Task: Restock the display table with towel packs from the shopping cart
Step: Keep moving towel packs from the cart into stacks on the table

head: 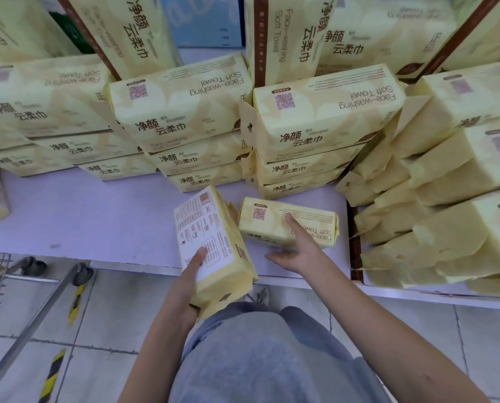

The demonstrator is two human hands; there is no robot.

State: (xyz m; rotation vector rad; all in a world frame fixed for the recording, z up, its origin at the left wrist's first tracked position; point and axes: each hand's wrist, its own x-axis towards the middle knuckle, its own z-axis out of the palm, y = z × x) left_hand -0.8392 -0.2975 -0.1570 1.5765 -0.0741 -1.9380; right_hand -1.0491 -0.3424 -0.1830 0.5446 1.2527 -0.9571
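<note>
- Towel stuff first: the pale yellow plastic-wrapped tilted pack [214, 242] is just left of centre frame, over the table's front edge, with its white printed back facing up.
- The left hand [189, 282] grips it from the bottom end, thumb curled onto the printed face and the other fingers tucked underneath.
- Just right of it, a second pale yellow flat pack [275, 225] lies on the lavender-white display table [83, 216], QR code up and close beside the tilted one.
- The right hand [296, 251] is spread loose, with the index finger straight along the flat pack's top and the thumb sticking out left over the tabletop. It's not wrapped round anything.
- Behind both, across mid frame, are stacks of matching yellow packs [182, 112], a few high, with bigger upright packs [280, 39] along the top of frame.
- At the right edge are side stacks [446, 228] with their end flaps facing the camera.
- Lower left is a silver metal shopping cart [33, 324] on pale floor tiles [112, 315] with yellow-black striped tape [51, 373].
</note>
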